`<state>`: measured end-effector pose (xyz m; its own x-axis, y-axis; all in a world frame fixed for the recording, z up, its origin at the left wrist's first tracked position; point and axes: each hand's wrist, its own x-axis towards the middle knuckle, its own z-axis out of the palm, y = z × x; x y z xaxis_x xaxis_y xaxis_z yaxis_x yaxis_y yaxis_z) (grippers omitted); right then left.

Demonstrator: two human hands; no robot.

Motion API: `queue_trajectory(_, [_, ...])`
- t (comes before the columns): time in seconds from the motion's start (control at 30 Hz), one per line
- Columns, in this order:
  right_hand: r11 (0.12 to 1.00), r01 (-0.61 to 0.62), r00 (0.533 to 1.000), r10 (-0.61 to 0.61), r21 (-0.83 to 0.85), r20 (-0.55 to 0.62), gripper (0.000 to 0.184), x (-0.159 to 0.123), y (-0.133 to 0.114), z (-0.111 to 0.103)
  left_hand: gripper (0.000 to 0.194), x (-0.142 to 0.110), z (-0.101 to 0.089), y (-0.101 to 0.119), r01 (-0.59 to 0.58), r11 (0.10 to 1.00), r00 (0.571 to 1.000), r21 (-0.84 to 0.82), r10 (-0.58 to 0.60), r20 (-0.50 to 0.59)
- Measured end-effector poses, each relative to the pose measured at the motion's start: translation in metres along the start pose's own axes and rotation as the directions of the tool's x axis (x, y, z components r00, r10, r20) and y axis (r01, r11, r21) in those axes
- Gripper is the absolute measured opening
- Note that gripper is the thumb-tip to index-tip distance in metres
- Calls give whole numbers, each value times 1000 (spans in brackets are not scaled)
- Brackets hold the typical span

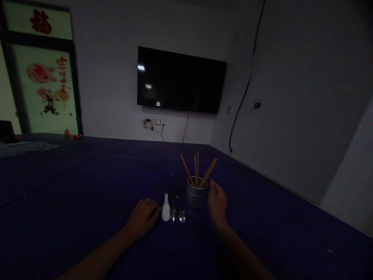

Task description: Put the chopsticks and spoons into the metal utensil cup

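Note:
A grey cup (pixel 196 197) stands upright on the dark blue surface, with several wooden chopsticks (pixel 186 169) leaning out of it. Just to its right is my right hand (pixel 218 202), fingers curled in near the rim; whatever they may hold is hidden. To the left of the cup, a white spoon (pixel 166 210) and two metal spoons, one in the middle (pixel 173 214) and one at the right (pixel 182 216), lie side by side with their bowls toward me. My left hand (pixel 145 216) rests on the surface, fingers loosely extended and thumb close beside the white spoon.
The wide dark blue surface (pixel 87 186) reaches back to the walls. A black television (pixel 180 79) hangs above several sockets (pixel 154 122). A dark cable (pixel 243 97) runs down the right wall. Plastic sheeting (pixel 29 147) and small orange things (pixel 67 132) lie at the far left, near a door (pixel 45 89).

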<state>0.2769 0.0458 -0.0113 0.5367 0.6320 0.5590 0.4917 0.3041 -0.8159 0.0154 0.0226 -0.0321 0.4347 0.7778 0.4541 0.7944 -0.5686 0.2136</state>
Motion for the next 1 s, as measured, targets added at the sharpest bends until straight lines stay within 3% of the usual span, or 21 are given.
queue_trajectory(0.07, [999, 6, 995, -10, -40, -103, 55, -4, -7, -3, 30, 0, -1, 1, -6, 1000, 1000, -6, 6, -8])
queue_trajectory(0.13, [995, 55, 989, -65, -79, -130, 50, -12, -15, -5, 30, -1, -1, 2, -5, 1000, 1000, -11, 5, -9])
queue_trajectory(0.2, [966, 225, 973, -231, -127, -31, 46, -23, -22, -5, 29, 0, -2, 2, 1, 1000, 1000, -11, -1, -6])
queue_trajectory(0.23, [925, 347, 938, -342, -155, 56, 46, -30, -26, -4, 29, 0, -2, 2, 5, 1000, 1000, -9, -5, -4])
queue_trajectory(0.27, [860, 479, 877, -460, -175, 140, 47, -38, -29, -2, 29, 0, -1, 2, 6, 1000, 1000, -7, -6, -1])
queue_trajectory(0.33, [680, 719, 688, -669, -143, 279, 46, -54, -37, 2, 29, 1, -1, 2, 9, 1000, 1000, 2, -9, 7])
queue_trajectory(0.4, [521, 852, 502, -782, -54, 368, 45, -70, -44, 8, 30, 1, 0, 1, 5, 1000, 1000, 8, -5, 17])
queue_trajectory(0.43, [466, 885, 431, -811, -7, 396, 44, -77, -47, 10, 30, 1, 0, 1, 2, 1000, 1000, 9, -2, 23])
queue_trajectory(0.5, [420, 906, 362, -827, 44, 431, 43, -86, -51, 14, 30, 1, 0, 1, -3, 1000, 1000, 13, 3, 29])
queue_trajectory(0.57, [430, 901, 362, -815, 54, 452, 43, -90, -51, 17, 31, 1, -1, 1, -10, 1000, 999, 18, 9, 40])
queue_trajectory(0.77, [572, 820, 489, -668, -34, 561, 39, -90, -39, 23, 29, -1, 0, -1, -27, 1000, 998, 12, 27, 59])
queue_trajectory(1.0, [619, 782, 477, -515, -76, 712, 34, -94, -43, 24, 36, 1, 4, -3, -44, 998, 994, 48, 39, 101])
